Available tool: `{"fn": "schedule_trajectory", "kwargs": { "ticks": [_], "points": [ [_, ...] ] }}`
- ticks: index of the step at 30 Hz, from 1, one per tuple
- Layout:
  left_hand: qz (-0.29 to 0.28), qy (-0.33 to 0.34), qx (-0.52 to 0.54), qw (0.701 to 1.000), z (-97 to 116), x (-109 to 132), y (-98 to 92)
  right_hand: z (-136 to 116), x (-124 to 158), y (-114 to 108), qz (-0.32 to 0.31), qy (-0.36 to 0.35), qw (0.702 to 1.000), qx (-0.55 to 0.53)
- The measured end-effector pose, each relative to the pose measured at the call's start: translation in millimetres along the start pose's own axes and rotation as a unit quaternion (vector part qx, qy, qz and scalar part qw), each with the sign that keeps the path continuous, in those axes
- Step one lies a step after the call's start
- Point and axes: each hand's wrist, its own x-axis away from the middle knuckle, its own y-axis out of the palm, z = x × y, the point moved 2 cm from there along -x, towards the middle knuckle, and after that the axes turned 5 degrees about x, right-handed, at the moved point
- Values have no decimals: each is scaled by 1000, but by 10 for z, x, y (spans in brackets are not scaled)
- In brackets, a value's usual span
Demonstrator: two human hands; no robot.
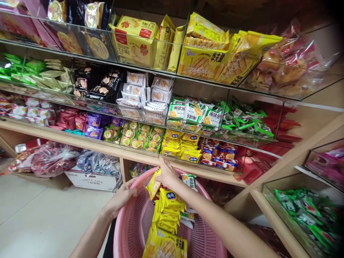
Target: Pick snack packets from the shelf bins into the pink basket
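Observation:
A pink plastic basket (126, 222) sits low in front of me, with yellow snack packets (168, 215) and a large yellow waffle packet (165, 245) inside. My left hand (122, 197) is closed on the basket's left rim. Over the far side of the basket, my right hand (168, 175) grips a yellow waffle packet (153, 184), which hangs tilted down to the left. A white-and-green packet (189, 181) lies beside my right wrist, inside the basket. The right forearm covers part of the basket's contents.
Glass-fronted shelves (139, 145) of packaged snacks rise ahead, their wooden edge close behind the basket. Yellow waffle packs (204, 59) stand on the upper shelf. A white carton (91, 179) and bagged goods (51, 159) lie at lower left. Another bin (309, 211) stands at right.

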Motion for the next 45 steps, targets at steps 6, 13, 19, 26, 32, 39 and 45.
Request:
{"fn": "schedule_trajectory", "kwargs": {
  "ticks": [6, 13, 19, 26, 32, 39, 45],
  "points": [
    [-6, 3, -5, 1000, 2, -11, -15, 85, -98, 57, 4, 15, 991, -136],
    [-4, -2, -13, 1000, -27, -28, -60, 114, -8, -96, -16, 55, 951, -304],
    [-5, 4, -15, 1000, -59, -65, -110, 283, 930, -370, -103, 74, 798, -589],
    [0, -16, -38, 999, -47, -133, -107, 967, 1880, 282, -207, 211, 719, -629],
    [18, -28, -51, 998, -64, -161, -114, 985, 1768, 579, -229, 250, 737, -584],
    [13, -31, -46, 998, -83, -124, -132, 969, 1669, 805, -195, 238, 846, -437],
    [13, -30, -41, 999, -112, -141, -165, 978, 1679, 765, -123, 182, 950, -223]
  ]
}}
